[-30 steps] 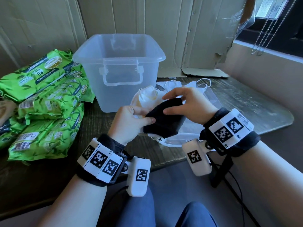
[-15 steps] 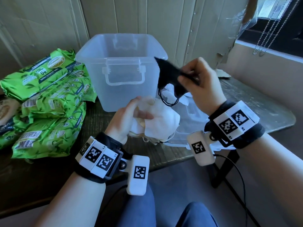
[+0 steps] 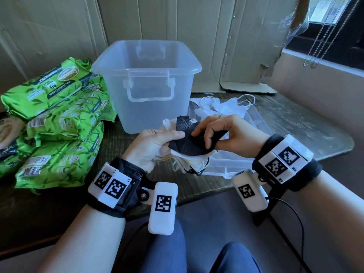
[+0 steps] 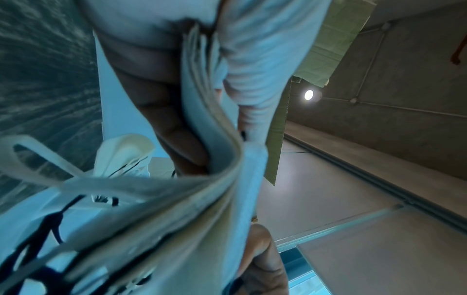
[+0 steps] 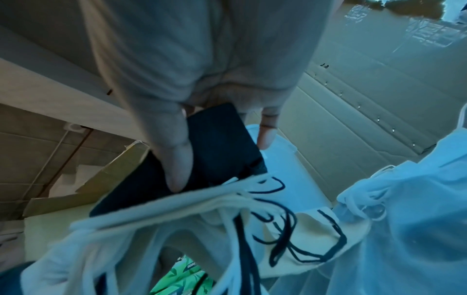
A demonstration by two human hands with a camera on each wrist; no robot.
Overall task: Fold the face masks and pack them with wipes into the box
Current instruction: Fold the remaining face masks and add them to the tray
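Gripping a stack of folded white masks at the centre of the head view, the left hand has its thumb laid across the top and its fingers curled underneath; the left wrist view shows the layered edges wedged between thumb and fingers. On top of that stack lies a black mask, and the right hand pinches it, thumb pressing its upper face while the fingers wrap under its right end. In the right wrist view the thumb lies flat along the dark fabric, with white and black ear loops dangling below.

Just behind the hands, at upper centre, a clear plastic box stands upright and open on the bench, its handle folded down against the near wall. Green packs of wipes are piled at the left of the frame, touching the box's left side. To the right of the box, more loose white masks lie on a clear plastic lid that rests flat on the bench beneath the right hand.
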